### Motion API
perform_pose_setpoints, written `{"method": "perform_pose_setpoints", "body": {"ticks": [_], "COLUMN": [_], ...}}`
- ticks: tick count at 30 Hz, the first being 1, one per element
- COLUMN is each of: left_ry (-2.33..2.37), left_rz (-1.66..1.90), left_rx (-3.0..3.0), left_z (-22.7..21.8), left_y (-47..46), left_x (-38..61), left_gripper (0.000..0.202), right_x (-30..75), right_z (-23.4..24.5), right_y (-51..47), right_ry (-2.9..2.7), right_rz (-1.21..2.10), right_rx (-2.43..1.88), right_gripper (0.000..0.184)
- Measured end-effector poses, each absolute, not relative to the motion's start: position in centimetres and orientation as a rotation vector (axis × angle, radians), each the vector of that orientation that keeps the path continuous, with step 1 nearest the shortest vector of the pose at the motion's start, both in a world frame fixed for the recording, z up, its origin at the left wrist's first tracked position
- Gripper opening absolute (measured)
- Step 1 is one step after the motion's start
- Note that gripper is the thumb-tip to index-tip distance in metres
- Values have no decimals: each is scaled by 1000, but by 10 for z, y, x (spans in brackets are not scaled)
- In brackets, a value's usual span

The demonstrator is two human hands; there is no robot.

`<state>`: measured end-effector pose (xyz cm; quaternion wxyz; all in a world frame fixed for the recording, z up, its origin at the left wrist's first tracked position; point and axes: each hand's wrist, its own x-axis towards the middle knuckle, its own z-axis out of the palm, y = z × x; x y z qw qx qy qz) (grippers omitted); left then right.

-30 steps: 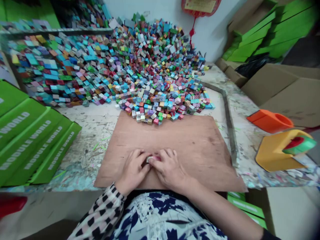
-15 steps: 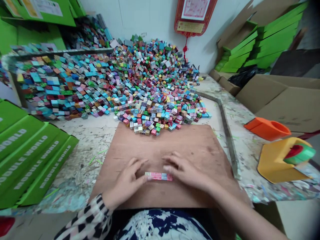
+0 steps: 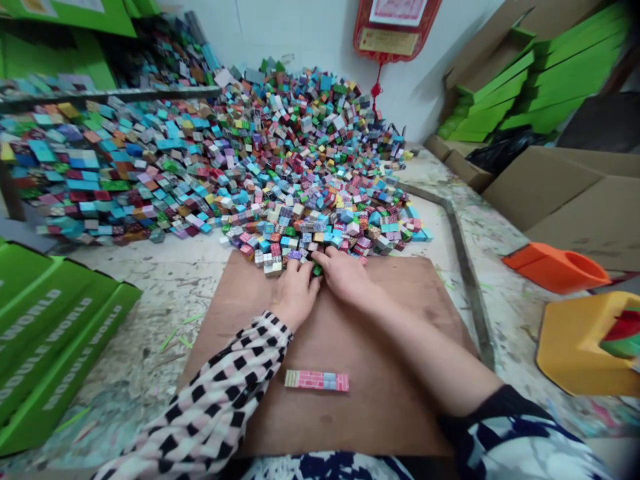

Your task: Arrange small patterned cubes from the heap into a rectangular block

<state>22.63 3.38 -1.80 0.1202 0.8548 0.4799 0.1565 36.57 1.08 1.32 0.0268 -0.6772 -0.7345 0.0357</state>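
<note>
My left hand point(image 3: 296, 293) reaches to the front edge of a big heap of small patterned blocks point(image 3: 300, 167). Its fingers are bent and a little apart, with the tips among the blocks. My right hand point(image 3: 346, 277) is close beside it, fingers apart, touching the same edge; a green block point(image 3: 317, 269) shows between the two hands. No block is plainly held, though some fingertips are hidden. Nearer me, a short straight row of pink brick-patterned blocks point(image 3: 313, 380), with a beige end and a blue-grey part, lies on the brown board point(image 3: 385, 387).
Green boxes point(image 3: 75, 353) lean at the left. A wooden strip point(image 3: 467, 280) runs along the right of the board. Beyond it are an orange holder point(image 3: 555, 267), a yellow tape dispenser point(image 3: 575, 343) and a cardboard box point(image 3: 575, 200). More green boxes point(image 3: 570, 80) are stacked behind.
Both hands have left the pink row and moved forward to the heap's front edge. The row stays on the board. The view has shifted slightly.
</note>
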Motion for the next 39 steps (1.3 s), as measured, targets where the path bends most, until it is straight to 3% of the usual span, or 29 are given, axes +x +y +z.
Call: {"method": "perform_pose_setpoints", "body": {"ticks": [8,12,15,17,19,21,26,32,39], "left_ry": [1187,933,917,904,844,783,790,761,752], "left_rz": [627,391,245,239,255,259,292,353,401], "left_rx": [2428,2418,2400,2361,2344,2366,2431,2475,2416], "left_z": [-12,-5,-9,-14,-17,-17,-17,-24,-24], "left_y": [31,9,-4,-7,-5,-2,-1,-4,-5], "left_x": [203,175,159,152,150,151,160,163,162], "left_gripper": [26,14,16,32,46,45,20,19,28], "right_x": [377,380,390,402,414,420,406,371,361], "right_z": [14,7,0,-3,-4,-4,-9,-24,-28], "right_y": [-21,-55,-74,-79,-79,-76,-76,-82,-74], "right_ry": [-1956,-1864,-1864,-1955,-2128,-2309,-2322,-2041,-2011], "right_rz": [197,507,672,731,749,710,601,550,602], "right_rx": [-2077,-2197,-2124,-1941,-1744,-1613,-1668,-1737,-1632], "right_gripper": [27,19,34,52,58,48,18,20,8]}}
